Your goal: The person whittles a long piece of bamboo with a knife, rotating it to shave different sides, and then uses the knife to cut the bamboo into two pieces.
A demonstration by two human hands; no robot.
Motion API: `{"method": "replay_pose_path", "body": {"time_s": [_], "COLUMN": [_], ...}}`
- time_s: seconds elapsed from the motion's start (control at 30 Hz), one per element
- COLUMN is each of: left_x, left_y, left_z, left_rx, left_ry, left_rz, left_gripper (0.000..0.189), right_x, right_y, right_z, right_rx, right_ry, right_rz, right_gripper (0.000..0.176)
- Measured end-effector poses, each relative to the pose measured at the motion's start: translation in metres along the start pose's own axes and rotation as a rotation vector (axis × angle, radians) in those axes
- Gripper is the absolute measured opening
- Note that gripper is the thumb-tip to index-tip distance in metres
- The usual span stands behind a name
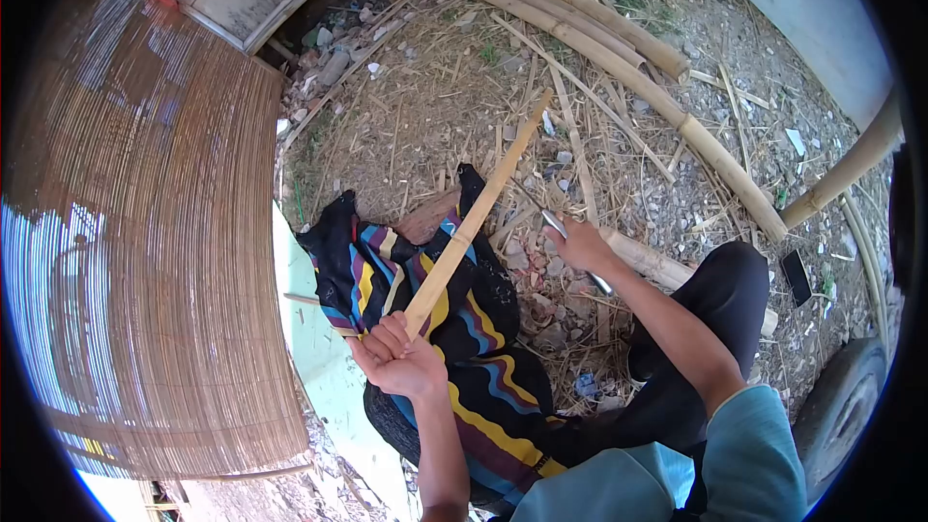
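Observation:
My left hand point(399, 360) is closed round the lower end of a long, flat bamboo strip point(467, 232), which slants up and away to the right. In my right hand point(583, 246) is the shiny metal handle of a knife point(554, 224); its thin dark blade points up and left towards the strip, and I cannot tell whether it touches. A black cloth with yellow, blue and maroon stripes point(498, 382) lies over my lap and the ground beneath the strip.
Bamboo poles point(619, 63) lie at the upper right on ground littered with splinters and stones. A woven bamboo screen point(164, 251) stands at the left. A phone point(797, 277) and a tyre point(846, 416) are at the right. A pale board point(324, 358) lies left of the cloth.

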State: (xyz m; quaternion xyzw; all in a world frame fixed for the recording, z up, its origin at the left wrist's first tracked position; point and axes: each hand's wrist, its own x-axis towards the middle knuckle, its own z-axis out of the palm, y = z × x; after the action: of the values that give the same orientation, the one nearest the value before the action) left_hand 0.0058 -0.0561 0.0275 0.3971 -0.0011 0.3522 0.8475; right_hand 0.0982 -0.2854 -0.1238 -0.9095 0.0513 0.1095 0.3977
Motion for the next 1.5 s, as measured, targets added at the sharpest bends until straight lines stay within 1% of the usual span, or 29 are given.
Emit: {"method": "replay_pose_path", "body": {"time_s": [0.03,0.1,0.13,0.23,0.3,0.37,0.4,0.43,0.47,0.5,0.53,0.57,0.6,0.63,0.67,0.73,0.77,0.8,0.83,0.9,1.03,1.1,1.17,1.23,1.27,1.3,1.33,1.43,1.5], "left_x": [0.006,0.017,0.024,0.036,0.042,0.044,0.042,0.042,0.047,0.051,0.054,0.059,0.061,0.060,0.056,0.052,0.049,0.045,0.041,0.029,0.017,0.008,0.001,-0.007,-0.012,-0.014,-0.012,0.002,0.015], "left_y": [0.005,0.025,0.038,0.093,0.143,0.194,0.217,0.232,0.238,0.241,0.241,0.223,0.206,0.182,0.159,0.121,0.104,0.090,0.078,0.061,0.043,0.027,-0.008,-0.049,-0.061,-0.068,-0.071,-0.051,-0.030], "left_z": [0.000,0.000,-0.001,-0.002,0.001,0.000,0.007,0.011,0.009,0.012,0.014,0.008,0.001,0.007,0.009,-0.003,-0.008,-0.016,-0.022,-0.030,-0.021,-0.013,-0.019,-0.010,-0.014,-0.010,-0.007,-0.006,0.005], "left_rx": [0.002,-0.049,-0.064,-0.082,-0.058,-0.028,-0.071,-0.116,-0.110,0.042,0.195,0.392,0.577,0.508,0.460,0.416,0.394,0.390,0.351,0.259,0.269,0.162,0.210,0.305,0.349,0.388,0.319,0.185,0.138], "left_ry": [0.010,0.001,-0.020,-0.068,-0.102,-0.083,-0.114,-0.145,-0.146,-0.174,-0.202,0.023,0.003,0.016,0.031,0.107,0.135,0.138,0.170,0.150,0.121,0.173,0.149,0.261,0.265,0.268,0.323,0.245,0.231], "left_rz": [-0.006,-0.006,-0.010,0.001,0.076,0.236,0.289,0.344,0.346,0.479,0.609,0.751,0.641,0.490,0.400,0.324,0.305,0.330,0.352,0.343,0.353,0.305,0.289,0.269,0.181,0.098,0.050,-0.016,-0.004], "left_gripper": [0.050,0.049,0.049,0.048,0.048,0.041,0.032,0.025,0.025,0.018,0.024,0.042,0.052,0.055,0.056,0.052,0.045,0.037,0.034,0.023,0.022,0.017,0.016,0.018,0.023,0.028,0.038,0.043,0.045], "right_x": [0.003,-0.007,-0.013,-0.020,-0.026,-0.034,-0.034,-0.032,-0.029,-0.029,-0.030,-0.029,-0.028,-0.026,-0.020,-0.032,-0.036,-0.036,-0.036,-0.037,-0.045,-0.044,-0.042,-0.042,-0.042,-0.041,-0.044,-0.049,-0.055], "right_y": [0.005,0.000,-0.006,-0.019,-0.027,-0.038,-0.039,-0.036,-0.031,-0.031,-0.031,-0.030,-0.028,-0.024,-0.015,-0.030,-0.036,-0.036,-0.034,-0.039,-0.048,-0.047,-0.047,-0.046,-0.045,-0.047,-0.050,-0.050,-0.054], "right_z": [0.002,-0.009,-0.012,-0.010,-0.013,-0.024,-0.024,-0.022,-0.018,-0.017,-0.018,-0.017,-0.014,-0.011,-0.002,-0.017,-0.022,-0.021,-0.021,-0.022,-0.025,-0.022,-0.017,-0.013,-0.010,-0.012,-0.014,-0.012,-0.015], "right_rx": [0.004,0.032,0.131,0.104,0.140,0.316,0.383,0.383,0.409,0.437,0.465,0.468,0.453,0.436,0.412,0.453,0.494,0.496,0.463,0.433,0.465,0.462,0.394,0.462,0.518,0.573,0.609,0.599,0.589], "right_ry": [0.005,-0.082,-0.144,-0.099,-0.094,-0.135,-0.140,-0.146,-0.129,-0.109,-0.114,-0.120,-0.102,-0.083,-0.066,-0.105,-0.138,-0.145,-0.150,-0.160,-0.216,-0.222,-0.228,-0.262,-0.278,-0.292,-0.281,-0.295,-0.307], "right_rz": [-0.004,0.052,0.064,0.009,0.016,0.078,0.102,0.100,0.091,0.085,0.101,0.103,0.079,0.052,0.018,0.053,0.093,0.090,0.090,0.079,0.101,0.085,0.086,0.127,0.147,0.159,0.159,0.132,0.110], "right_gripper": [0.056,0.061,0.060,0.058,0.057,0.057,0.056,0.056,0.056,0.055,0.057,0.057,0.057,0.058,0.057,0.057,0.056,0.056,0.055,0.054,0.054,0.054,0.054,0.052,0.051,0.051,0.050,0.049,0.050]}}
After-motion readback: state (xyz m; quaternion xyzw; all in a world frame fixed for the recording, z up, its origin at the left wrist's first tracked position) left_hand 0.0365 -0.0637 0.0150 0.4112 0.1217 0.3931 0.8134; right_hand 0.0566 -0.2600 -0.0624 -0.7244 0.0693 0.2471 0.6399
